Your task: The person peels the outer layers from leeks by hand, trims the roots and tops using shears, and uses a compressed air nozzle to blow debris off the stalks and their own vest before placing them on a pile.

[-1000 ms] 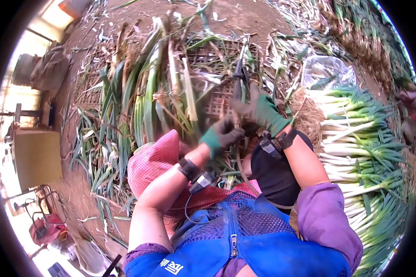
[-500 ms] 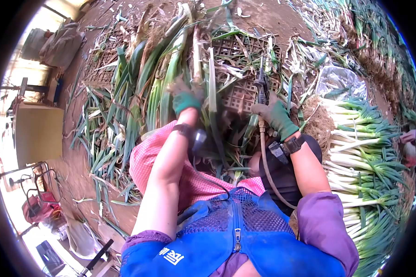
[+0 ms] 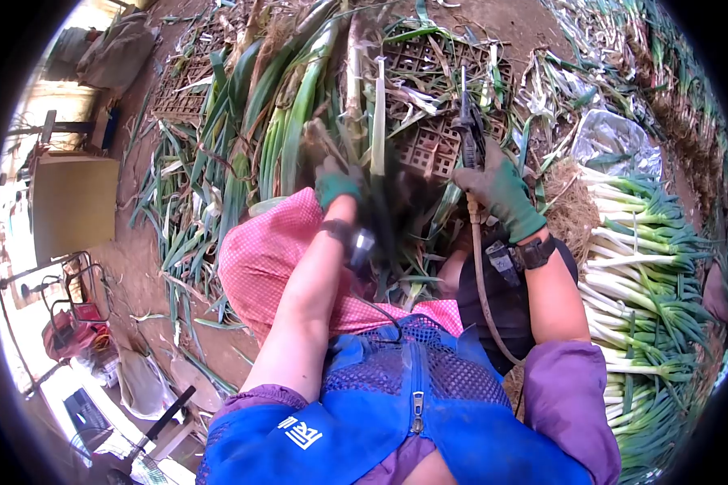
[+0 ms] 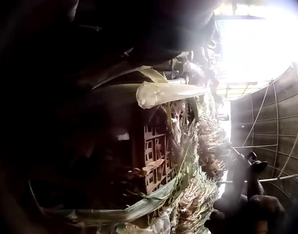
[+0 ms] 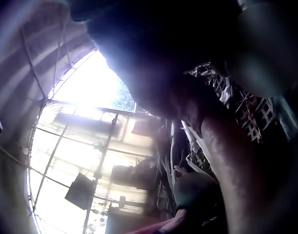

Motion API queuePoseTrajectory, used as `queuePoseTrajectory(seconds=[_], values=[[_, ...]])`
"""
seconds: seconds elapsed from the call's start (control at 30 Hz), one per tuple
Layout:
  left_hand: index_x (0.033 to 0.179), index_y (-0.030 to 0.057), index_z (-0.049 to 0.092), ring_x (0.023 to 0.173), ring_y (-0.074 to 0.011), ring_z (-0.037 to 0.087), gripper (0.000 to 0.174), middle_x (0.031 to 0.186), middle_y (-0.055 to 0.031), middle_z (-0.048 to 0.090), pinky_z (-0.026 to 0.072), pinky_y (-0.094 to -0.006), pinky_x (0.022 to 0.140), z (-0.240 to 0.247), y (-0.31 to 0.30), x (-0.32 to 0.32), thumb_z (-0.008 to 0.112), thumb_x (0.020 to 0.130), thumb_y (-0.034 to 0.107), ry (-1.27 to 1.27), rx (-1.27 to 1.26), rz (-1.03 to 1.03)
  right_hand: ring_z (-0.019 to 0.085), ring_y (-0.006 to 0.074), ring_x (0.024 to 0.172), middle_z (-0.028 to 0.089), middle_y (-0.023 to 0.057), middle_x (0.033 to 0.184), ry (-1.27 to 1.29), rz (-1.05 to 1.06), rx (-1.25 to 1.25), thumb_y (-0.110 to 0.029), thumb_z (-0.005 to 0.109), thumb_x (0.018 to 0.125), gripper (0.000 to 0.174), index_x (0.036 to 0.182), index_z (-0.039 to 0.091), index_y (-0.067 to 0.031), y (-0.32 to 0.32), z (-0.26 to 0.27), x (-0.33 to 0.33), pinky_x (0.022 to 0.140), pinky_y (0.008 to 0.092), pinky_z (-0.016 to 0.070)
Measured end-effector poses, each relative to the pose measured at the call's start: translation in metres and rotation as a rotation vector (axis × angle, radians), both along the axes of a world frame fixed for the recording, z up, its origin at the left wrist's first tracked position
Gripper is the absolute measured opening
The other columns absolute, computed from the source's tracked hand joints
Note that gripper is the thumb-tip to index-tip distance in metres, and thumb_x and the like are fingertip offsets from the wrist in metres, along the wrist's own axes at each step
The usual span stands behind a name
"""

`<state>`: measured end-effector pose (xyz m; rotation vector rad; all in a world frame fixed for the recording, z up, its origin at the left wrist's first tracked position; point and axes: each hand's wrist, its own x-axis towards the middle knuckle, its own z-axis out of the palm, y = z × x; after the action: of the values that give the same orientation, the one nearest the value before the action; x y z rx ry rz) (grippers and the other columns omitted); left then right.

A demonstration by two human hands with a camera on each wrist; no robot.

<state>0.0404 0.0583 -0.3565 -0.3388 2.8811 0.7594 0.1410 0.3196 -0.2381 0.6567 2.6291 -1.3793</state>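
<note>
In the head view my gloved left hand [image 3: 336,179] reaches into a pile of untrimmed leeks [image 3: 299,121], its blurred fingers among the stalks. I cannot tell whether they grip one. A pale cut leek [image 3: 378,121] points upward just right of that hand; its cut end also shows in the left wrist view. My gloved right hand [image 3: 497,190] holds a black air gun [image 3: 467,129] with its thin nozzle pointing away from me. From the gun's base a brown hose [image 3: 481,283] runs down over my dark-clad knee. In the right wrist view the hand is mostly dark.
Brown plastic crates [image 3: 430,149] lie beyond my hands, strewn with leaf scraps. At right are cleaned leeks [image 3: 623,283] in a long row, with a clear plastic bag [image 3: 615,137] above them. A tan box [image 3: 74,206] stands at left. Leaves litter the ground.
My left hand has moved from near the right hand leftward to the leek pile. The right hand keeps hold of the air gun, whose hose now shows more fully. The view has shifted slightly.
</note>
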Motion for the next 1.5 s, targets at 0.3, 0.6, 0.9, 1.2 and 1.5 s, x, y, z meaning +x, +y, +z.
queuePoseTrajectory(seconds=[0.3,0.6,0.9,1.2,1.5], values=[[0.1,0.0019,0.064,0.08,-0.0181,0.064,0.032,0.088,-0.0092,0.069,0.0522,-0.0313,0.076,0.13,0.129,-0.06,0.076,0.082,0.025,0.233,1.091,-0.463,0.064,0.0237,0.074,0.066,0.0131,0.086,0.116,-0.191,-0.14,-0.029,0.074,0.074,0.051,0.111,0.055,0.0003,0.015,0.025,0.007,0.068,0.0385,0.0533],[0.12,0.0024,0.063,0.1,-0.0392,0.069,0.063,0.109,-0.026,0.068,0.056,-0.0486,0.084,-0.02,0.043,-0.107,0.068,0.081,0.052,0.303,-0.201,-0.369,0.064,0.0222,0.076,0.067,0.0129,0.092,0.01,-0.207,0.003,-0.025,0.075,0.076,0.055,0.12,0.055,0.0021,0.04,0.039,0.02,0.068,0.0375,0.0542],[0.107,0.0081,0.073,0.089,-0.0307,0.071,0.039,0.096,-0.0176,0.073,0.0553,-0.0408,0.081,-0.013,0.068,-0.092,0.073,0.073,0.027,-0.335,0.231,-0.669,0.055,0.0445,0.123,0.054,0.0357,0.132,-0.187,0.014,0.141,-0.045,0.07,0.07,0.101,0.147,0.032,0.0082,0.013,0.019,0.007,0.103,0.0438,0.0459],[0.096,0.0056,0.064,0.063,-0.0128,0.055,0.021,0.074,-0.0024,0.061,0.0456,-0.0297,0.057,0.018,0.067,-0.081,0.07,0.083,0.021,0.037,0.729,-0.438,0.062,0.0455,0.111,0.061,0.0346,0.121,-0.166,-0.133,0.105,-0.039,0.069,0.067,0.102,0.146,0.029,0.0116,0.018,0.012,0.01,0.096,0.0451,0.0508],[0.11,0.0067,0.063,0.072,-0.0139,0.062,0.036,0.086,-0.005,0.065,0.0519,-0.029,0.063,0.367,0.005,-0.126,0.065,0.097,0.04,0.368,1.317,-0.406,0.064,0.0447,0.105,0.064,0.0337,0.11,-0.093,-0.108,-0.047,-0.04,0.071,0.069,0.081,0.127,0.046,0.0097,0.026,0.005,0.013,0.091,0.0464,0.0516]])
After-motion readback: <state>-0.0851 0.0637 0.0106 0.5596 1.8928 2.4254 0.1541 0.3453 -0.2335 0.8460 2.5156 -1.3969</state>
